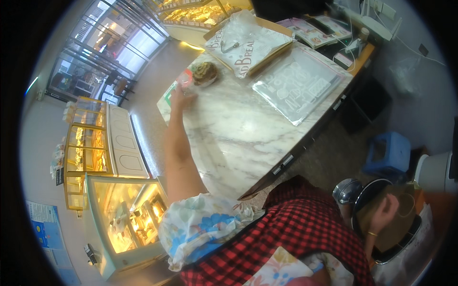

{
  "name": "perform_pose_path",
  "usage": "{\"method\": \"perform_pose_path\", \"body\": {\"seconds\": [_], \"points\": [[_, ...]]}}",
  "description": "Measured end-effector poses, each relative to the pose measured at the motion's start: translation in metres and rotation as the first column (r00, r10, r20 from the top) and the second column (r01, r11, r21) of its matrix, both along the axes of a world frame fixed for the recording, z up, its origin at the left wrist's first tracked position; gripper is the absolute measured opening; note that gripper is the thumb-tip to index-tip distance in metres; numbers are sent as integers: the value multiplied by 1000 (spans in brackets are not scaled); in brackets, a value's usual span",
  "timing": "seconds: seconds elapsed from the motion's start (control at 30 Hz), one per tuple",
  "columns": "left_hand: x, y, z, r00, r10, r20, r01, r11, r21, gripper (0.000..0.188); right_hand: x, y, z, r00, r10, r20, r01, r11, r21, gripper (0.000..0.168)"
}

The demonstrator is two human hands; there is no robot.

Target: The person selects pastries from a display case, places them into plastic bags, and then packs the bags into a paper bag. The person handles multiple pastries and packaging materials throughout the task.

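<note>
My left hand [181, 98] is stretched out over the far left corner of the marble-patterned table [236, 132]. Its fingertips meet a round, red-rimmed translucent item [185, 78]; whether they grip it is unclear. Right beside that item sits a round brown and green object [204, 73], blurred. My right hand [384, 212], with a thin bracelet at the wrist, is low at the right, above a dark-rimmed container [397, 237] with a brown inside. Its fingers are loosely bent and apart, and nothing shows in them.
Clear printed plastic bags [297, 85] lie near a tray lined with printed paper [247, 50]. Behind are magazines [311, 32], cables and a white router [372, 23]. A blue plastic stool [388, 153] stands on the right; lit bakery display cases [89, 139] line the left.
</note>
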State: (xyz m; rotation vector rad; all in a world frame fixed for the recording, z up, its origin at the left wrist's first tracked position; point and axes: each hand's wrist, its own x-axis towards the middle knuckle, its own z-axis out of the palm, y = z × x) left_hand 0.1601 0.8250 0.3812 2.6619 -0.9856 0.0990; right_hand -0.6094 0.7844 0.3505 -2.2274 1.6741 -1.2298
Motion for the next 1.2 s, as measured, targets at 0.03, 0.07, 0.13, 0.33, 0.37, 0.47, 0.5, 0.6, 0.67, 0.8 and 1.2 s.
{"method": "perform_pose_path", "body": {"seconds": [0.03,0.07,0.13,0.33,0.37,0.47,0.5,0.6,0.67,0.8,1.2], "points": [[-13,-2,0,998,52,20,-52,998,-26,79,3,3,1,1000,8,11,-9,1000,15,14],[-20,2,4,992,115,53,-113,992,-51,76,5,4,1,999,27,37,-28,999,31,14],[-14,22,-11,971,189,149,-158,967,-202,68,6,5,3,999,42,11,-42,999,23,13],[-42,42,3,975,55,-215,-199,644,-739,46,-42,8,-25,981,-65,185,69,998,-13,11],[-66,30,10,942,-126,-311,-203,524,-827,47,-39,11,-10,964,-103,243,101,995,23,11],[-160,-3,44,610,-687,-394,-274,284,-919,48,-64,15,3,941,-321,107,329,941,-78,9],[-199,-16,61,445,-817,-366,-286,258,-923,49,-77,16,4,921,-376,104,385,918,-91,10],[-301,-65,99,-470,-853,-229,-112,314,-943,66,-114,19,-6,866,-408,289,443,894,-67,7],[-406,-103,113,-765,-625,-158,4,241,-970,69,-136,32,-8,840,-442,315,484,873,-67,9],[-621,-105,126,-763,-429,-483,363,334,-870,66,-171,59,-28,729,-635,257,667,743,-56,9],[-936,-106,-95,-284,-230,-931,767,528,-364,67,-278,72,-109,680,-712,171,578,665,473,28]]}}
